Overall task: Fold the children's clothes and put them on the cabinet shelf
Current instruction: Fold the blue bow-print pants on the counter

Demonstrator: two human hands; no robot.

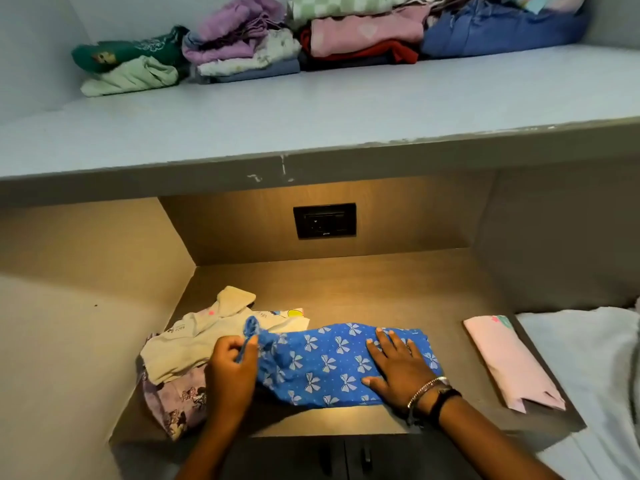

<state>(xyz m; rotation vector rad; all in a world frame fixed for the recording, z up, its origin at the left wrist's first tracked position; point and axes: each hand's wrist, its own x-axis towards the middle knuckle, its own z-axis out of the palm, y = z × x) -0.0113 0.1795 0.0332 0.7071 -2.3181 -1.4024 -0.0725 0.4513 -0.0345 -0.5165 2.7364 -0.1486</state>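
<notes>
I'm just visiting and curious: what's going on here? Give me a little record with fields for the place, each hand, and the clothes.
Place: wooden counter below a pale blue shelf
Left hand: fingers pinching the bunched end of the blue bow-print garment
Right hand: flat, pressing that garment down
Unfolded: loose heap of cream and lilac clothes, at left on the counter
Folded aside: pink folded garment, at right on the counter
On shelf: folded clothes stacks along the back
Stage: folding under way

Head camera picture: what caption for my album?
Two hands, left hand and right hand, fold a blue bow-print garment below the shelf.
</notes>
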